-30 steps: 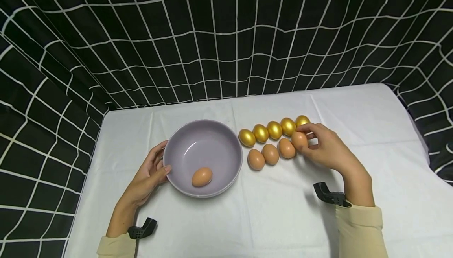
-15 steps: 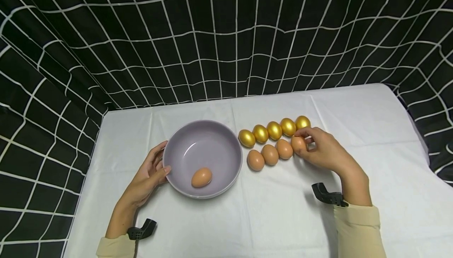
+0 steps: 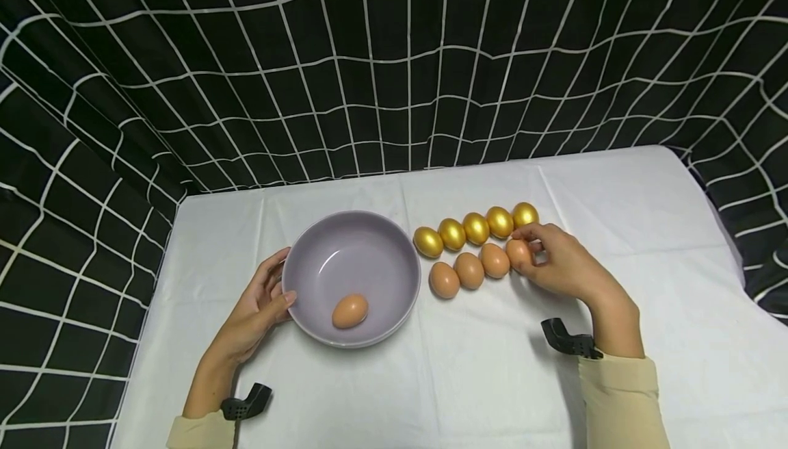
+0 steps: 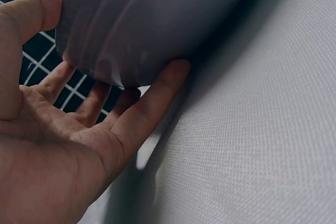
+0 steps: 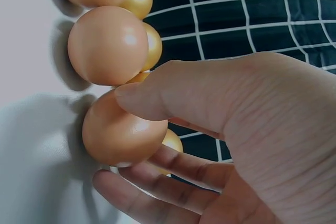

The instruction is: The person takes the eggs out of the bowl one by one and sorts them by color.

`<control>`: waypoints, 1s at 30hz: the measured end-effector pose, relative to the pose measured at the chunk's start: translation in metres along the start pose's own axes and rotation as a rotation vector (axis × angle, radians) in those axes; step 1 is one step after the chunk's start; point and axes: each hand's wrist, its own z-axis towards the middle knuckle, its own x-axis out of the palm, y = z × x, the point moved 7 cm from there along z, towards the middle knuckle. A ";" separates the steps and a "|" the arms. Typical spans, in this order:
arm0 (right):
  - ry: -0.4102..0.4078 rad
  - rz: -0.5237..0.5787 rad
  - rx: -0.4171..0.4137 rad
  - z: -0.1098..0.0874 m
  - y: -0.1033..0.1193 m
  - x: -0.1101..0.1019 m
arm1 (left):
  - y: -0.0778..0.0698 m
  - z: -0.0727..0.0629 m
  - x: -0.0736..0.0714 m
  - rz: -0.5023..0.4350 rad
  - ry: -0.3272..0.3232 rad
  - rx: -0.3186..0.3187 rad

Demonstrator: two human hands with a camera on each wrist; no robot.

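Observation:
My right hand (image 3: pixel 563 261) pinches a brown egg (image 3: pixel 520 254) between thumb and fingers at the right end of a row of brown eggs. In the right wrist view the thumb lies over this egg (image 5: pixel 123 129), with fingertips on its other side. It sits against or very close to the neighbouring brown egg (image 5: pixel 107 45). On the left, my left hand (image 3: pixel 261 302) holds the side of a mauve bowl (image 3: pixel 351 339), thumb at the rim and fingers against the outer wall (image 4: pixel 136 30). Inside the bowl lies one brown egg (image 3: pixel 349 311), on its side.
Several gold eggs (image 3: pixel 476 228) form a slanting row just behind the brown ones. A white cloth (image 3: pixel 492 380) covers the table. Black curtains with a white grid (image 3: pixel 394 72) stand at the back and sides. Each wrist wears a black camera mount (image 3: pixel 569 339).
My right hand has brought its brown egg down and slightly nearer, into line with the row. The neighbouring brown egg has shifted a little left. My left hand stays on the bowl.

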 end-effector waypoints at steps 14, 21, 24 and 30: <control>-0.007 0.015 0.031 -0.003 0.006 -0.015 | -0.004 0.000 -0.003 0.010 -0.015 0.001; -0.086 0.029 -0.063 -0.007 0.026 -0.023 | 0.000 -0.001 0.000 0.014 -0.007 -0.002; -0.123 0.048 -0.111 -0.004 0.039 -0.022 | 0.000 -0.001 0.000 0.006 -0.009 0.001; -0.122 0.074 -0.201 0.008 0.074 -0.009 | 0.002 0.000 0.000 0.005 -0.005 -0.011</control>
